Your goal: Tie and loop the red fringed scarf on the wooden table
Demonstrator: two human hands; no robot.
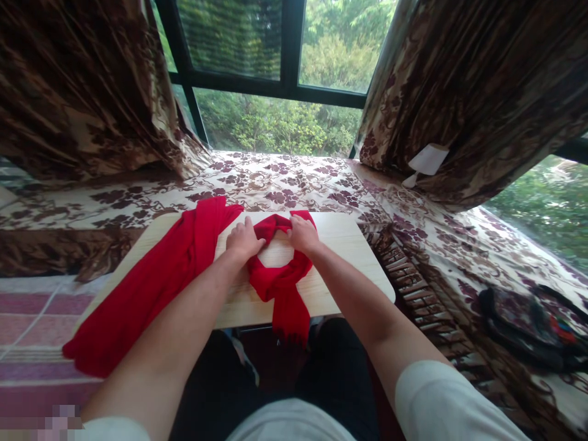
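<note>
A long red scarf point(151, 288) lies over a small light wooden table point(342, 239). Its left part runs diagonally off the table's left edge. Its right part forms a loop in the middle, with a fringed end point(289, 318) hanging over the near edge. My left hand point(243, 240) presses on the loop's left side, fingers curled over the fabric. My right hand point(302, 234) grips the top right of the loop, fingers closed on the cloth.
The table stands on a surface covered in brown floral fabric point(285, 177) below a window point(275, 67). Matching curtains point(68, 92) hang left and right. A dark patterned bag point(528, 324) lies at the right. A striped pink mat point(27, 324) is at the left.
</note>
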